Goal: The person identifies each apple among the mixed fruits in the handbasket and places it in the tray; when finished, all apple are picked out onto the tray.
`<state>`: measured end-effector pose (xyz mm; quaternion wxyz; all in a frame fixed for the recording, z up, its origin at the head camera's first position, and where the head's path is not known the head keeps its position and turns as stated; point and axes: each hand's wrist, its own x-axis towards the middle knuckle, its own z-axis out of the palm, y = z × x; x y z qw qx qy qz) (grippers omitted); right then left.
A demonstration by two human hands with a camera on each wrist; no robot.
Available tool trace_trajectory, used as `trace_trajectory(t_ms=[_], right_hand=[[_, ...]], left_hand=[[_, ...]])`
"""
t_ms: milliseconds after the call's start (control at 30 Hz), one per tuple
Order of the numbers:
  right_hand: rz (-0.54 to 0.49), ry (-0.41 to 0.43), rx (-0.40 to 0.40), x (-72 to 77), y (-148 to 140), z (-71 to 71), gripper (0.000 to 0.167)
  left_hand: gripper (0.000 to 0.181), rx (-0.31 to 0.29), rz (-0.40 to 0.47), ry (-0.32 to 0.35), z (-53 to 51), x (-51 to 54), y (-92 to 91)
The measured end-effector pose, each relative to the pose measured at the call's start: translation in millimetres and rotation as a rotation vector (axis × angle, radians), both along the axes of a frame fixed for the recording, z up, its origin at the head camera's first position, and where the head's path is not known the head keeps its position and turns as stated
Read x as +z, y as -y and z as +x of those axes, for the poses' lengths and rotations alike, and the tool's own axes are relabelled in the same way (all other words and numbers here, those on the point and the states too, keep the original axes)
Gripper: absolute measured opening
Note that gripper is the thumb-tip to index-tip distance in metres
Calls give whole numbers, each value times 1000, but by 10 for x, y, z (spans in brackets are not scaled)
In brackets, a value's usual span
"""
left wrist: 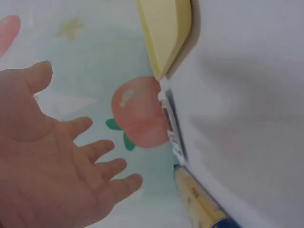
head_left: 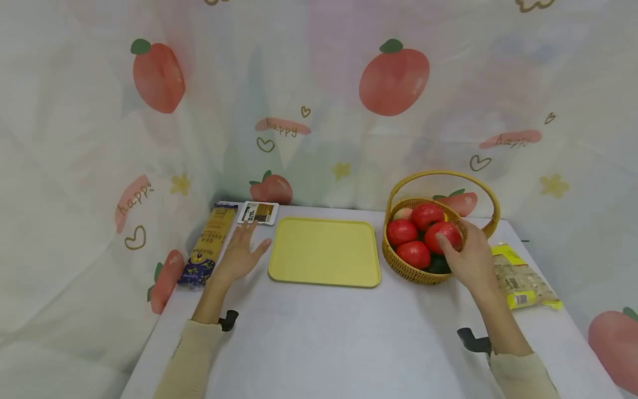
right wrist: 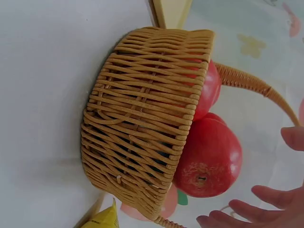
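While a red fruit point(head_left: 447, 231) sits high on the right side of the wicker basket point(head_left: 410, 272), the right hand point(head_left: 471, 257) hovers just beside it, thumb and fingers parted and curved loosely, with a gap to the fruit showing in the right wrist view and nothing held. Three more red fruits share the basket, along with a paler one point(head_left: 402, 214) at the back and something dark point(head_left: 438, 265) under the front ones; its handle arches over the far side. Right of the basket lies a yellow-and-clear packet point(head_left: 523, 280). Left of it, a yellow tray point(head_left: 324, 252) lies flat on the white worktop point(head_left: 349, 338). Beyond the tray's left edge, the left hand point(head_left: 239, 256) is spread wide and holds nothing, near a small white pack point(head_left: 258, 213) and a long yellow-and-blue pack point(head_left: 211, 238). Fruit-printed cloth point(head_left: 319, 55) hangs behind everything.
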<state>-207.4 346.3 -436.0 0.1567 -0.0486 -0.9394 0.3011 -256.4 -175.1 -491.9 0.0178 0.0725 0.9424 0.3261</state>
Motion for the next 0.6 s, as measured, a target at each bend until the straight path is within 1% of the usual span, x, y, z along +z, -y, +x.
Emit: trace_trajectory(t_ms=[67,133,267,433,600], right_hand=[[-26,11,-25,8,-20,-28,80],[-44,34,-48,21,-33,-57,81],[-65,78,-83,30,-51,-114,83],[-87,112,-106,-3,-112,-189,85],[-97,117,-126,-38,-119,-295,82]], left_hand=[[89,-3,67,23,-20,-43,-22],[90,-10,111,24,-37,-74,-47],[88,-1,192,42,-44,-91,-101],[83,44,304,101,-61,-127,-147],[78,74,426,151,-137,-231,-172]])
